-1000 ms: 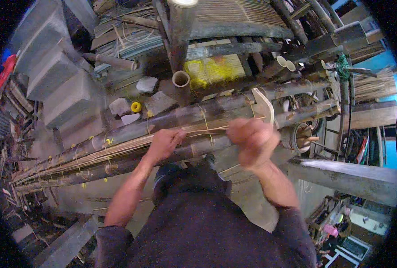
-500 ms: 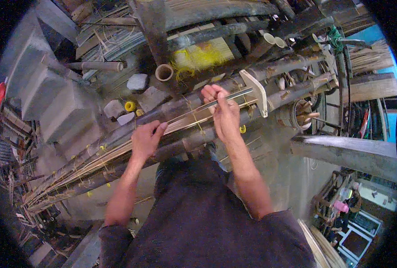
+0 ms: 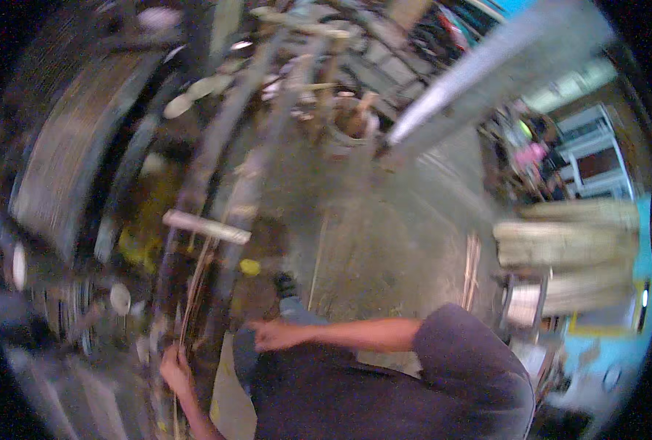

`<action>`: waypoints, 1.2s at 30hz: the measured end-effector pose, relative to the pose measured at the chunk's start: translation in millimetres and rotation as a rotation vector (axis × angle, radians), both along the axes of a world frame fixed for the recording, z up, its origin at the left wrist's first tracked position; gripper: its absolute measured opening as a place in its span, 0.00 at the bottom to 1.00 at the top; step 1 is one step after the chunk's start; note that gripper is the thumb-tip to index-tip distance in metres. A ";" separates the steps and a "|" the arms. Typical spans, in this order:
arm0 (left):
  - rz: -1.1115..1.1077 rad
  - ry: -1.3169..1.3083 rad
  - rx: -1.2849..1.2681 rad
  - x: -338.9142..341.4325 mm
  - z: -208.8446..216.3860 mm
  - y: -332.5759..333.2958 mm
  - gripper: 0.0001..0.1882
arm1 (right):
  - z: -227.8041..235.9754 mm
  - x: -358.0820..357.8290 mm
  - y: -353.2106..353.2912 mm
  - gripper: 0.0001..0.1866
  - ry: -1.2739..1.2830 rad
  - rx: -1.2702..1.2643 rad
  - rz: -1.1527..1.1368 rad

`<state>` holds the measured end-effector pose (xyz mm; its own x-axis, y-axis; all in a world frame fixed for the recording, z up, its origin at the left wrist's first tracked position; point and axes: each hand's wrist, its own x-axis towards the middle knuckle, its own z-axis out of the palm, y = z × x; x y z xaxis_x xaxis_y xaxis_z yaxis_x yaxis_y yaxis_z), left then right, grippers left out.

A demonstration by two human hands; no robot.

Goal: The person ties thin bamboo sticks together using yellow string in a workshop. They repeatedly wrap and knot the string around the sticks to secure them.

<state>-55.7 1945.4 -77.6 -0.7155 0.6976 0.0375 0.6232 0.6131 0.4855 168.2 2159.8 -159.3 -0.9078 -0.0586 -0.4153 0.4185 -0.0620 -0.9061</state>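
2 long dark poles run ahead of the left hand, flanking thin strips, presumably keeping them in line. Beyond that hand, 1 pale bar lies across both poles, perhaps as a brace. The left hand appears to pinch the strips, likely steadying them; the right hand, to its right, is too blurred to tell whether it grips anything.

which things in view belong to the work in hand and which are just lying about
Seems part of the work:
- thin strips, at the left hand
- long poles alongside them
- pale crosspiece over the poles

Seems just lying about:
- bucket
- pale bundles at right
- thin sticks on the floor
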 end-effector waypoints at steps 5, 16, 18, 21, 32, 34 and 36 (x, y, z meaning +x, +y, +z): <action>0.044 -0.135 -0.042 -14.6 -28.4 -8.4 0.11 | -44.9 -86.9 -68.7 0.16 0.213 0.297 0.286; 0.206 -0.141 -0.063 31.1 4.9 25.1 0.10 | 196.3 -241.9 -46.5 0.16 0.947 0.846 0.489; 0.222 -0.111 0.034 30.5 -3.5 7.6 0.09 | 187.5 -293.1 -121.1 0.12 1.282 0.699 0.550; 0.231 -0.084 0.163 31.5 -10.5 4.1 0.09 | 181.7 -303.1 -83.3 0.13 0.916 0.618 0.659; 0.343 0.110 0.296 40.1 -5.2 37.5 0.05 | 102.1 -318.7 -20.5 0.13 0.135 1.146 0.031; 0.347 0.099 0.241 39.8 -2.2 39.0 0.05 | 114.0 -313.5 -32.5 0.13 0.180 1.231 0.157; 0.341 0.082 0.150 39.3 0.2 39.5 0.06 | 120.9 -314.6 -37.2 0.12 0.235 1.367 0.440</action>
<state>-16.4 1985.0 -77.4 -0.8958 0.4027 0.1880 0.4365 0.7179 0.5423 -146.4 2122.7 -38.4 -0.9747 -0.0328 -0.2213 0.0125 0.9796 -0.2004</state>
